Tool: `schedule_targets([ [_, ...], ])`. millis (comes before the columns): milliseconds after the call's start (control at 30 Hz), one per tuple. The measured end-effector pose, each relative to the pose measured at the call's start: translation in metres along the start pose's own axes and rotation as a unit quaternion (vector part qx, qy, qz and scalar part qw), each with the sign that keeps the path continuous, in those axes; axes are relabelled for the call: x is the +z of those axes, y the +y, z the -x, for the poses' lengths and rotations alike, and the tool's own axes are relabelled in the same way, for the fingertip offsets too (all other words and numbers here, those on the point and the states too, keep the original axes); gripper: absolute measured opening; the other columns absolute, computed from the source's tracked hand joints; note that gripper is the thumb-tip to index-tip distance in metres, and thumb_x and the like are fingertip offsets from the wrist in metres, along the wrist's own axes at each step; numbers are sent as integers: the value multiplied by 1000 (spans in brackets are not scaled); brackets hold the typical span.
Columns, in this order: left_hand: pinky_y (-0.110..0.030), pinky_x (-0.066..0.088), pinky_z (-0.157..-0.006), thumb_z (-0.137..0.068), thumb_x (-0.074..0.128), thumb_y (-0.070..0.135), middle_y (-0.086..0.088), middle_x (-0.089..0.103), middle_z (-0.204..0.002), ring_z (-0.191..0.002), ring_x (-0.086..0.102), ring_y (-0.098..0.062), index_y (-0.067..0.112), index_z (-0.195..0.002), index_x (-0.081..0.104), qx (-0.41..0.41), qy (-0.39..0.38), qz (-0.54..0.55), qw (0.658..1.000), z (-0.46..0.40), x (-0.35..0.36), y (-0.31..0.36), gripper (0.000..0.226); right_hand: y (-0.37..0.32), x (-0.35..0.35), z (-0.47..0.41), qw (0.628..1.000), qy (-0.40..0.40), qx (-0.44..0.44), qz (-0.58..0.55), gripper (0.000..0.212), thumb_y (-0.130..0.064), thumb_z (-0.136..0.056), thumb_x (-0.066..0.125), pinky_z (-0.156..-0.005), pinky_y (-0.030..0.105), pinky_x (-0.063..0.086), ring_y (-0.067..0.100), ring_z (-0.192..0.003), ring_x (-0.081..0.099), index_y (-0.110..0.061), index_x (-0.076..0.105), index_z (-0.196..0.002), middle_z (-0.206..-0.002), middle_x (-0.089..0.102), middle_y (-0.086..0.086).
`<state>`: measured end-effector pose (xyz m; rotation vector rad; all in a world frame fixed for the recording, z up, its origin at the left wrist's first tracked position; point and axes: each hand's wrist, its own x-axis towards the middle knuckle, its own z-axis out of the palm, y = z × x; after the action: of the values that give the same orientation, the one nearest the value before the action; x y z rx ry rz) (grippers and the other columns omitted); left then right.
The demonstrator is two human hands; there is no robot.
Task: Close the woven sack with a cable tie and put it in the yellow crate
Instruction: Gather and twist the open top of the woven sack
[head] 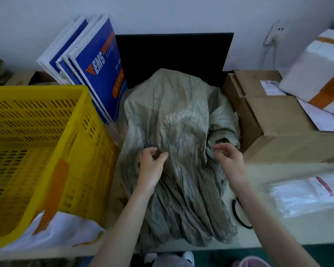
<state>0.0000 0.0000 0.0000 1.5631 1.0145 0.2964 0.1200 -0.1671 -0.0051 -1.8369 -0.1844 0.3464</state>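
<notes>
A crumpled grey-green woven sack [179, 132] lies on the table in the middle, its loose mouth end hanging over the front edge. My left hand [150, 168] rests on the sack's left side with fingers curled and apart, pinching nothing clearly. My right hand [229, 160] hovers over the sack's right folds, fingers spread. The yellow crate [46, 147] stands at the left, slotted walls, orange tape on its front. A black cable tie [239, 214] lies curved on the table to the right of the sack, partly hidden by my right forearm.
Blue and white mailing envelopes [93, 66] lean between crate and sack. A black screen [174, 54] stands behind. Cardboard boxes [278, 120] and a white taped parcel [316, 74] sit at the right. A clear plastic bag [308, 195] lies near the front right.
</notes>
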Motion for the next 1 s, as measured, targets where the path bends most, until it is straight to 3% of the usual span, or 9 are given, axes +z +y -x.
schedule_targets([
  [100,-34,37,-93,-90,61,43,-6,30,-143,-124,39,-23,18,-138,33,-51,-11,-41,998,1,10,1,61,11,-2,1,1000,-4,18,5,12,-5,-90,56,-75,33,44,21,-85,55,-10,62,-99,-96,63,13],
  [267,-45,30,-110,-84,63,54,-8,-1,-161,-145,19,-32,20,-153,-5,-115,-68,-12,991,8,31,3,103,30,2,4,999,-8,35,0,19,2,-88,55,-87,32,46,21,-97,57,-10,59,-102,-100,62,8],
  [433,-41,27,-112,-84,72,37,-11,0,-161,-145,20,-30,15,-151,-17,-124,-75,13,989,8,46,-5,113,49,7,5,999,-11,43,16,26,4,-86,56,-87,30,45,18,-98,59,-14,58,-104,-99,62,1],
  [533,-37,37,-104,-87,69,22,-11,28,-154,-135,38,-29,12,-153,-7,-120,-75,13,990,2,47,-12,101,54,8,6,998,-12,55,20,27,3,-86,57,-91,33,46,18,-99,59,-15,58,-105,-98,62,-2],
  [600,-33,42,-92,-92,60,13,-10,47,-137,-119,50,-28,10,-152,11,-129,-67,19,989,1,45,-15,77,55,8,8,998,-13,59,20,25,3,-86,57,-91,32,45,18,-98,59,-11,58,-107,-101,63,1],
  [700,-37,46,-85,-95,51,7,-8,57,-118,-100,56,-24,9,-135,41,-156,-56,57,985,2,44,-16,41,56,12,13,998,-16,60,17,24,4,-87,56,-88,28,43,18,-98,59,-10,57,-106,-103,63,6],
  [800,-41,50,-83,-96,45,5,-12,61,-99,-86,60,-26,7,-115,51,-223,-44,170,959,4,42,-18,19,57,14,17,998,-25,59,24,23,4,-87,55,-82,21,41,18,-96,59,-12,56,-103,-100,64,4],
  [900,-44,52,-88,-97,43,13,-18,63,-107,-94,62,-32,4,-122,57,-261,-24,252,931,4,36,-25,30,57,15,21,997,-32,63,28,22,4,-87,55,-72,8,40,10,-90,59,-10,56,-104,-97,65,4],
  [1000,-41,50,-86,-94,47,22,-17,63,-105,-93,60,-31,4,-116,62,-288,20,296,910,8,29,-29,33,56,18,25,997,-34,65,25,21,3,-88,55,-72,8,38,7,-88,58,-8,57,-105,-93,67,4],
])
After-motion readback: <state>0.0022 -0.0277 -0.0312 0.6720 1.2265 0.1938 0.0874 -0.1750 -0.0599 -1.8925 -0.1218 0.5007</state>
